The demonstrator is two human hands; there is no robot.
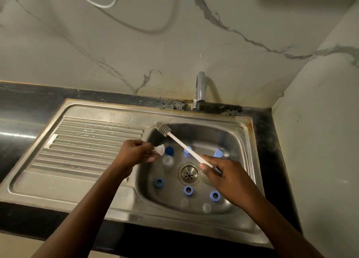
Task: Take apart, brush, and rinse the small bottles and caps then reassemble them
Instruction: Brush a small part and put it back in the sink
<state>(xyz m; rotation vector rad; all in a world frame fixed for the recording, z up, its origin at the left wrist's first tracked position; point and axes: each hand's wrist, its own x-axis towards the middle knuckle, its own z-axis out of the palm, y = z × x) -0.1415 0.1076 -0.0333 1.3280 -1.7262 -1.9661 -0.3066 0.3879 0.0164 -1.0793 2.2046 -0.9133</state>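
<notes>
Down in the steel sink basin [239, 141] the small bottles and caps lie apart. Three blue ring caps [188, 190] sit open side up along the near half, and two clear bottles [206, 207] rest just nearer, by the front wall. Another clear bottle [168, 161] lies left of the drain [188, 173]. A dark blue cap [169, 151] and two paler blue caps [218, 153] line the far side.

Above them the left hand [136, 153] reaches in from the lower left over the basin's left edge, its fingers curled. Its grip pinches a small white piece [160, 149] whose flared end points right, toward the dark blue cap; what kind of piece it is I cannot tell. The right hand [223, 178] comes in from the lower right, just right of the drain. Its grip is clenched round the lower end of a bottle brush [180, 142], with the thumb laid along the white handle. The handle slants up and left across the basin, and the grey bristled head [163, 129] hovers at the far-left corner, apart from the white piece.

A ribbed draining board [87, 141] lies left of the basin and a chrome faucet [200, 88] stands behind it. The black bench [29, 102] surrounds the sink. A marbled wall [116, 43] rises behind, with a white cable [105, 6] looping near the top.
</notes>
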